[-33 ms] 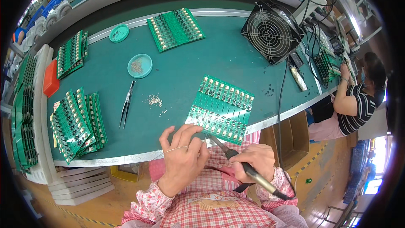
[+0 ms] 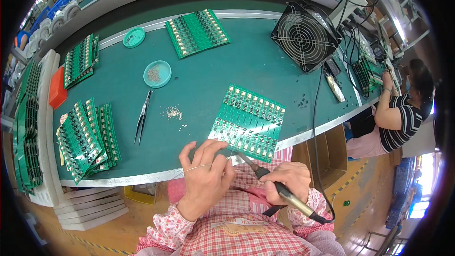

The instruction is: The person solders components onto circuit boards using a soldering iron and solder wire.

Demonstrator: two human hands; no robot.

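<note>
A green circuit board panel (image 2: 250, 122) with rows of small components lies at the table's front edge, its near corner jutting over it. My right hand (image 2: 289, 182) is closed round the handle of a soldering iron (image 2: 283, 190), whose tip points at the panel's near edge. My left hand (image 2: 207, 173) is at the panel's near left corner, thumb and forefinger pinched on a thin solder wire (image 2: 231, 154). The wire runs back across that hand's fingers. Whether the iron's tip touches the board is too small to tell.
Tweezers (image 2: 142, 117) lie left of a heap of tiny parts (image 2: 173, 113). Two turquoise dishes (image 2: 158, 74), another panel (image 2: 198, 33) and a black fan (image 2: 305, 35) stand farther back. Stacked panels (image 2: 85, 140) are at left. A cord (image 2: 314, 128) crosses the right side, where a co-worker (image 2: 403, 109) sits.
My right hand and the soldering iron have shifted slightly to the right. The left hand and the panel look unmoved.
</note>
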